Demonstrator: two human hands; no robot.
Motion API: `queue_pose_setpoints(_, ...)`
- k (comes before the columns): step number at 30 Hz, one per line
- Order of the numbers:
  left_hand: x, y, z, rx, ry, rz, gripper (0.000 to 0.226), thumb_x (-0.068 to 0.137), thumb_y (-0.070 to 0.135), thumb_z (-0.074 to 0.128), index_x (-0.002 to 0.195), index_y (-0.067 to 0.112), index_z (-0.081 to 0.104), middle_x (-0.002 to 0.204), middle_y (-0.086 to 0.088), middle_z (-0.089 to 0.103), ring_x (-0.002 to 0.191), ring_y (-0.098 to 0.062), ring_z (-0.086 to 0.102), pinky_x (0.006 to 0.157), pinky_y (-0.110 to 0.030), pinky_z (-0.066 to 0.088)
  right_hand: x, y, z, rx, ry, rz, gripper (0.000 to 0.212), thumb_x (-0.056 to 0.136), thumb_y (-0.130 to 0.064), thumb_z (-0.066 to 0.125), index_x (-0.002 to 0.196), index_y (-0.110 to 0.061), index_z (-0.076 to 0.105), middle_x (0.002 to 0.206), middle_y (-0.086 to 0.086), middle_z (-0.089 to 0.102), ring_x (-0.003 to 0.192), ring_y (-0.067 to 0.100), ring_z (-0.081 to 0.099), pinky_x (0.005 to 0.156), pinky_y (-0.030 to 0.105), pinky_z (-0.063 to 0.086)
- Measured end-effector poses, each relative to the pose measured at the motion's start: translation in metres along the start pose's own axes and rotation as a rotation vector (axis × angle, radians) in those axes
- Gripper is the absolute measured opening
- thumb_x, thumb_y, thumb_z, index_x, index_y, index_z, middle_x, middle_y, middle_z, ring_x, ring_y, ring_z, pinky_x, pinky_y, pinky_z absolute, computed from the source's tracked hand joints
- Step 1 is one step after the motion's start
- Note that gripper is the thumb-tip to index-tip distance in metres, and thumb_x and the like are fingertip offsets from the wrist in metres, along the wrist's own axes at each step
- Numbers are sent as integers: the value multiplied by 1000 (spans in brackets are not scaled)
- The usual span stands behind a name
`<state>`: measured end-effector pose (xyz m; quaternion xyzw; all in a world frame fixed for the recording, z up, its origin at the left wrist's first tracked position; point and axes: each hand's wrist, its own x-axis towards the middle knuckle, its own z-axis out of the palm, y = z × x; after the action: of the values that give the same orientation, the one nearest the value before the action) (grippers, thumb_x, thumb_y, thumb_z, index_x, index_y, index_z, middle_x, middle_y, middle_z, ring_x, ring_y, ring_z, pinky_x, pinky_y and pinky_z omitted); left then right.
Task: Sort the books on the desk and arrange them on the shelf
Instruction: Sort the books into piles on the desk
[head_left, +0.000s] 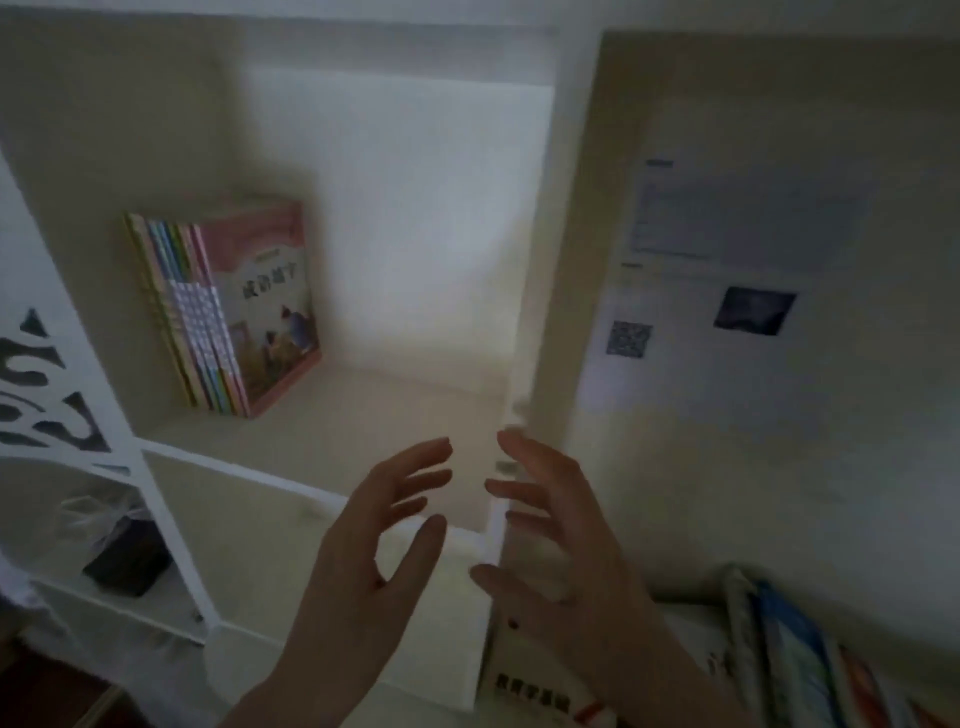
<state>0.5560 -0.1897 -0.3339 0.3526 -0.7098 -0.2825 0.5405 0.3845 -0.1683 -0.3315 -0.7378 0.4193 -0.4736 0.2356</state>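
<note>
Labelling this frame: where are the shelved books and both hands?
shelved books (275, 312): head view, pink front cover.
left hand (363, 561): head view, its back.
right hand (576, 561): head view, its back.

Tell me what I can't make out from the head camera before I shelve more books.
Head view only.
- Lower-right books: cut off by the frame edge, count unclear.
- White book: cover partly hidden by the right hand.
- Wall papers: print blurred, unreadable.
- Dark object at lower left: dim and blurred, unidentifiable.

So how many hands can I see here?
2: the left hand at lower centre, the right hand just right of it, apart, both open and empty in front of the shelf. Neither is hidden.
</note>
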Motion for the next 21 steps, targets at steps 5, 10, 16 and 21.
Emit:
queue_pose_setpoints(5,-52,13,78,-56,-183,7,40,87,27,51,126,31,52,124,9,61,111,-8,61,90,-17,47,-91,29,-83,-143,170,165,71,77,-49,72,138,-46,35,142,-20,37,123,0,51,97,12,43)
queue_pose_setpoints(10,-99,-8,173,-21,-449,-244,37,82,45,55,119,49,51,122,24,53,112,6,54,92,-14,45,-196,80,-159,-234,326,497,72,74,-50,70,136,-49,34,143,-18,34,126,-2,43,99,11,41)
queue_pose_setpoints(16,-140,-14,275,-10,-644,-667,36,92,19,59,125,31,48,127,8,52,109,-4,53,86,-17,45,-321,127,-216,-240,463,786,65,75,-44,68,131,-44,36,139,-12,38,130,14,42,105,37,42)
queue_pose_setpoints(21,-164,-1,343,118,-715,-661,41,94,23,58,133,27,46,134,5,45,124,-11,45,101,-27,41,-407,150,-244,-155,518,931,66,66,-67,68,123,-57,37,143,-12,31,134,11,35,99,46,49)
